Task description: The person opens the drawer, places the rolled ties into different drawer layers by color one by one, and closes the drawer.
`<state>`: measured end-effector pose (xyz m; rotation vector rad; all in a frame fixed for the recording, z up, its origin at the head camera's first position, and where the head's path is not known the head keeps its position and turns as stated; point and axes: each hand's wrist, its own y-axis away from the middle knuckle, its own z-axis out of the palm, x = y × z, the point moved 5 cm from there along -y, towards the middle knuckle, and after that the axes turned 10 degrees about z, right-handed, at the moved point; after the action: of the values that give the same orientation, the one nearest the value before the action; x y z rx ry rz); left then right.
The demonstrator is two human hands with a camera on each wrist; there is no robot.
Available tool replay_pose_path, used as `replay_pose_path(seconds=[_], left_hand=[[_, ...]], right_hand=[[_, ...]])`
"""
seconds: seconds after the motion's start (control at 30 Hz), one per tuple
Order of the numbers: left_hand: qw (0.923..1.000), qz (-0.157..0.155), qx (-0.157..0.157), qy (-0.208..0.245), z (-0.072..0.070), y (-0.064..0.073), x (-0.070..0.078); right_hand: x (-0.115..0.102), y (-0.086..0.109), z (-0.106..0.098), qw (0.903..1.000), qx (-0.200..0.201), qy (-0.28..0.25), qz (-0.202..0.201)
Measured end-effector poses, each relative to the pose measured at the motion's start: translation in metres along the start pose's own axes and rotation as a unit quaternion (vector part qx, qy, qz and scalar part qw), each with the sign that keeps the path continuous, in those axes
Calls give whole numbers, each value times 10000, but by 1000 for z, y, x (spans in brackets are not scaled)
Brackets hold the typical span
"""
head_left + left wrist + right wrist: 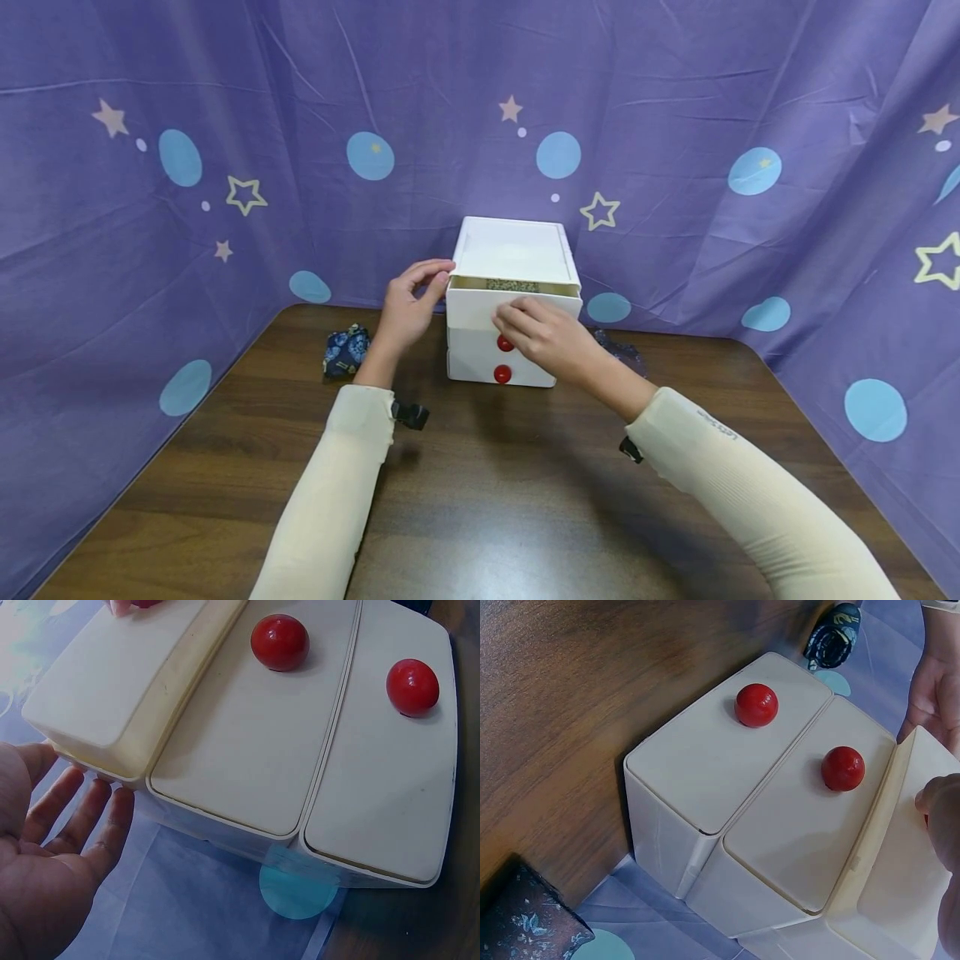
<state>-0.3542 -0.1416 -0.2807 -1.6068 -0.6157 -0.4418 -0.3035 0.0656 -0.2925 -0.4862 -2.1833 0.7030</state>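
Observation:
A white drawer unit (517,248) with three stacked drawers stands toward the back of the table. Its top drawer (472,308) is pulled partly out, and a speckled, patterned item (512,286) shows in the gap. My right hand (546,335) pinches the top drawer's red knob (927,820), which the fingers mostly cover. Against the unit's upper left side rests my left hand (411,308), its fingers extended along the edge. The middle drawer (247,720) and the bottom drawer (375,780) are closed, each with a round red knob.
Left of the unit lies a dark blue patterned cloth bundle (347,352). Another dark patterned cloth item (621,352) lies at the right, partly behind my right hand. A purple curtain (450,100) with stars and dots hangs close behind the wooden table (465,500).

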Motion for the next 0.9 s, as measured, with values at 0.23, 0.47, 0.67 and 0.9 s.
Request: replay_pose_path(seconds=[0.23,0.47,0.67,0.9], left_hand=[[10000,-69,-35,14,1,1,0],[9999,-54,-7,99,1,0,0],[9998,-72,10,177,1,0,-2],[9997,-162,-7,209,1,1,-4]], right_hand=[[2,0,2,9999,-108,-22,58],[4,1,4,10000,-26,-43,85],[5,0,7,9998,-115,20,145],[6,-2,10,9994,-257,30,246]])
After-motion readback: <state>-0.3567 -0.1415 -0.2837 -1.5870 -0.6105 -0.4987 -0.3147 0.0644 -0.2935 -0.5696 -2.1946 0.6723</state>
